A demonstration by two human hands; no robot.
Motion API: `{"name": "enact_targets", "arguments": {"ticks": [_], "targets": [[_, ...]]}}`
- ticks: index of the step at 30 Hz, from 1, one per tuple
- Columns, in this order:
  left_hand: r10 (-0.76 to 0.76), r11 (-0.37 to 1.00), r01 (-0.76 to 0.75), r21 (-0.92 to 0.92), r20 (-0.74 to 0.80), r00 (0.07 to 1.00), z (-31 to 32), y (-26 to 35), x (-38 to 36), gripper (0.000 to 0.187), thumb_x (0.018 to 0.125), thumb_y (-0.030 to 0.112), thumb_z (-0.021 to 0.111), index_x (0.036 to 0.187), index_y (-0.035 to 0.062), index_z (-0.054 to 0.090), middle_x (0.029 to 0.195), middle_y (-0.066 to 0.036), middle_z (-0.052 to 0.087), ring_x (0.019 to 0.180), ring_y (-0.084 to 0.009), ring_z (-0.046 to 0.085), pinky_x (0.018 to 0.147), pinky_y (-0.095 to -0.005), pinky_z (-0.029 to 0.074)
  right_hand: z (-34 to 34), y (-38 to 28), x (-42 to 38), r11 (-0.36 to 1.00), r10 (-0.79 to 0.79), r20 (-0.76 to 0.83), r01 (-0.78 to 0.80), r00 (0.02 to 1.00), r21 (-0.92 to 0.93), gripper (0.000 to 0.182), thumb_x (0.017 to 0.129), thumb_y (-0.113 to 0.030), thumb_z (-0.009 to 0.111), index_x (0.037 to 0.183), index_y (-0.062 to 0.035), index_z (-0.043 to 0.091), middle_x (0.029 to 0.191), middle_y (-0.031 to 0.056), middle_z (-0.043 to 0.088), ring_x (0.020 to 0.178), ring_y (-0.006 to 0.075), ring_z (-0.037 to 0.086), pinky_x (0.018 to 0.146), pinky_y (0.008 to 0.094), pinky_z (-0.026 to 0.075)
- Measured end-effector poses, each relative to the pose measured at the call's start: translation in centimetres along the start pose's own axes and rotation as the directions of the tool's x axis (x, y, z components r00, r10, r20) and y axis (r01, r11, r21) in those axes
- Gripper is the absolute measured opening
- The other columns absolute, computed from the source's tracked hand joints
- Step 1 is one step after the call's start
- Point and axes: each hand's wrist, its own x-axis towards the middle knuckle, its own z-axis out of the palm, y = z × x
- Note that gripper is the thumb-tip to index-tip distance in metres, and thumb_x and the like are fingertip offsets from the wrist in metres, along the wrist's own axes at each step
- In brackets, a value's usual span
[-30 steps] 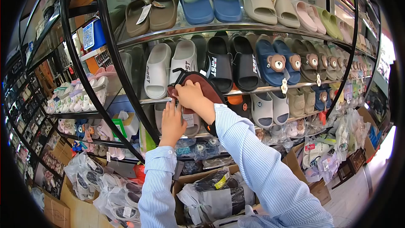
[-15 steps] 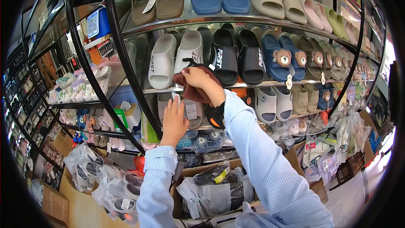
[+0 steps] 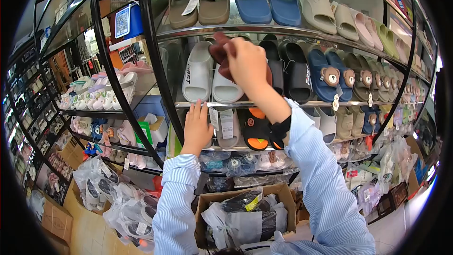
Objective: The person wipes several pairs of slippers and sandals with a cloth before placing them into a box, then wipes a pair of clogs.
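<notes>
My right hand grips a dark reddish-brown cloth over the upper part of a light grey slipper with a white lower strap. Just left of it stands the matching grey slipper with black "FIRST" lettering. My left hand has its fingers spread and pointing up at the shelf edge below that pair, holding nothing. Right of it, a tagged grey slipper and a black and orange slipper stand on the lower shelf. Part of the cloth is hidden behind my right fingers.
Brown slides and blue slides line the top shelf. Bear-face slippers stand at the right. A black rack post rises on the left. Below, a cardboard box holds bagged footwear; more bagged shoes lie left.
My right hand has moved up with the cloth, from the slippers' lower front to their upper part. The shelves appear shifted right in view. My left hand stays low with fingers spread.
</notes>
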Motion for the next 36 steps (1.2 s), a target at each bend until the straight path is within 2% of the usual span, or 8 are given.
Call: {"name": "enact_targets", "arguments": {"ticks": [3, 7, 13, 21, 25, 28, 32, 36], "targets": [[-0.013, 1.000, 0.014, 0.019, -0.048, 0.999, 0.1, -0.4, 0.7, 0.069, 0.073, 0.015, 0.063, 0.136, -0.0013, 0.037, 0.145, -0.020, 0.031, 0.135, -0.0398, 0.028, 0.108, -0.0503, 0.028, 3.1, -1.8, -0.7, 0.931, -0.365, 0.039, 0.365, 0.930, 0.013, 0.022, 0.064, -0.015, 0.065, 0.084, -0.0088, 0.057, 0.077, 0.0053, 0.058, 0.077, 0.0246, 0.058, 0.068, 0.0391, 0.041], [-0.027, 0.999, 0.028, 0.017, -0.082, 0.996, 2.4, -2.2, 0.5, 0.067, 0.073, 0.017, 0.064, 0.132, -0.0033, 0.040, 0.139, -0.022, 0.038, 0.133, -0.0400, 0.031, 0.107, -0.0511, 0.027, 9.1, -3.6, -6.1, 0.801, -0.591, 0.197, 0.599, 0.783, 0.023, 0.010, 0.071, -0.021, 0.058, 0.072, -0.0131, 0.053, 0.069, 0.0004, 0.057, 0.072, 0.0183, 0.056, 0.069, 0.0330, 0.041], [0.018, 1.000, -0.017, 0.013, -0.090, 0.996, 2.4, -3.0, -0.5, 0.065, 0.072, 0.018, 0.065, 0.129, -0.0028, 0.042, 0.135, -0.023, 0.043, 0.131, -0.0412, 0.033, 0.106, -0.0529, 0.028, 12.4, -3.5, -10.8, 0.971, -0.239, 0.538, 0.215, 0.809, 0.108, 0.011, 0.074, -0.021, 0.060, 0.076, -0.0097, 0.059, 0.069, 0.0073, 0.065, 0.069, 0.0224, 0.065, 0.064, 0.0350, 0.048], [0.013, 0.999, -0.012, 0.052, -0.018, 1.000, 2.0, -2.8, -1.3, 0.070, 0.072, 0.015, 0.066, 0.133, -0.0033, 0.037, 0.141, -0.020, 0.037, 0.135, -0.0400, 0.028, 0.107, -0.0526, 0.026, 12.0, -3.0, -9.9, 0.943, 0.051, 0.669, -0.257, 0.742, 0.214, 0.019, 0.081, -0.022, 0.058, 0.087, -0.0040, 0.060, 0.079, 0.0153, 0.067, 0.075, 0.0343, 0.065, 0.067, 0.0440, 0.051], [0.001, 0.998, 0.000, 0.056, -0.028, 1.000, 2.2, -2.5, -1.4, 0.071, 0.071, 0.014, 0.065, 0.133, -0.0042, 0.035, 0.138, -0.021, 0.037, 0.134, -0.0407, 0.028, 0.108, -0.0522, 0.025, 11.7, -3.0, -10.1, 0.915, 0.085, 0.661, -0.321, 0.745, 0.243, 0.019, 0.082, -0.023, 0.058, 0.087, -0.0039, 0.059, 0.079, 0.0152, 0.067, 0.076, 0.0348, 0.065, 0.070, 0.0453, 0.050], [-0.008, 0.998, 0.010, 0.055, -0.042, 0.999, 2.3, -2.0, -1.7, 0.069, 0.070, 0.014, 0.065, 0.131, -0.0042, 0.037, 0.134, -0.022, 0.040, 0.132, -0.0413, 0.030, 0.108, -0.0522, 0.025, 10.0, -2.9, -10.8, 0.953, -0.024, 0.667, -0.185, 0.745, 0.240, 0.024, 0.091, -0.027, 0.052, 0.087, -0.0039, 0.058, 0.079, 0.0161, 0.066, 0.076, 0.0339, 0.064, 0.068, 0.0448, 0.048], [0.030, 0.999, -0.029, 0.014, -0.072, 0.997, 1.7, -0.7, -1.8, 0.068, 0.071, 0.013, 0.064, 0.131, -0.0058, 0.037, 0.134, -0.024, 0.039, 0.131, -0.0427, 0.031, 0.108, -0.0519, 0.025, 7.7, -2.2, -11.3, 0.937, -0.284, 0.383, 0.170, 0.879, 0.306, 0.015, 0.083, -0.021, 0.059, 0.079, -0.0071, 0.054, 0.067, 0.0103, 0.061, 0.067, 0.0292, 0.062, 0.063, 0.0398, 0.046], [0.108, 0.991, -0.118, -0.059, -0.154, 0.982, 0.7, 1.6, -0.7, 0.066, 0.074, 0.012, 0.062, 0.132, -0.0070, 0.035, 0.136, -0.027, 0.037, 0.131, -0.0442, 0.031, 0.108, -0.0516, 0.026, 2.4, -1.2, -8.0, 0.944, -0.268, 0.212, 0.212, 0.940, 0.252, 0.017, 0.078, -0.019, 0.064, 0.080, -0.0083, 0.052, 0.066, 0.0069, 0.059, 0.065, 0.0273, 0.061, 0.062, 0.0377, 0.045]]}}
